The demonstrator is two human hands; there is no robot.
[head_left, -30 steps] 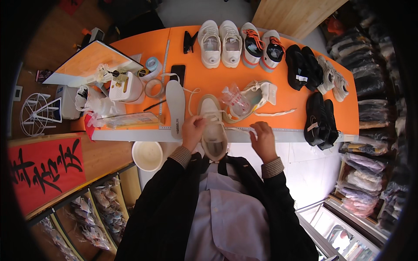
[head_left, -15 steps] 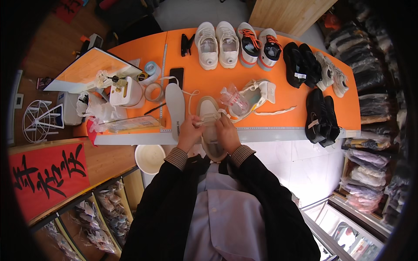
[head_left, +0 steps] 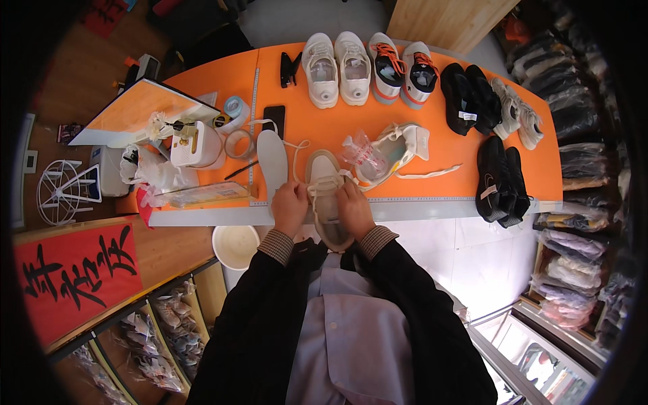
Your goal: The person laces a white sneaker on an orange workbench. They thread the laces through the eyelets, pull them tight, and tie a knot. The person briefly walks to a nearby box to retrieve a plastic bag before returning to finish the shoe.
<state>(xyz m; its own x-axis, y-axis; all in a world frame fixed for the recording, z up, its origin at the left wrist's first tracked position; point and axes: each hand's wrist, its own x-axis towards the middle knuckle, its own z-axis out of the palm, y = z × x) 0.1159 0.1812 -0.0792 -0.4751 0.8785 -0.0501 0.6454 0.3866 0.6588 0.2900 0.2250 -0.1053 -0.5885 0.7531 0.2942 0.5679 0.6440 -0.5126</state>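
A beige-white sneaker [head_left: 323, 164] rests at the table's near edge, toe pointing away, its heel against my body. At its left side, my left hand [head_left: 289, 208] is closed, thumb and fingertips pinched on the shoelace [head_left: 326, 182]. My right hand [head_left: 355, 208] is closed at the opposite side of the lacing, fingers bent over the lace and the shoe's upper. Left of the shoe lies a pale insole [head_left: 272, 162], partly behind my left hand. To the right, a second white sneaker [head_left: 403, 150] lies tilted, its lace loose, beside a crumpled clear plastic bag [head_left: 364, 154].
The orange table [head_left: 324, 125] carries white sneakers [head_left: 337, 71], pairs with orange laces [head_left: 405, 74], black shoes [head_left: 498, 182], a stapler [head_left: 290, 69], a phone [head_left: 273, 120] and tape rolls [head_left: 239, 143]. A white bucket [head_left: 235, 247] stands below. Shelves of bagged shoes [head_left: 580, 162] line the right.
My left hand has moved slightly left and down, from over the lacing to the shoe's left side. My right hand stays nearly in place at the right side.
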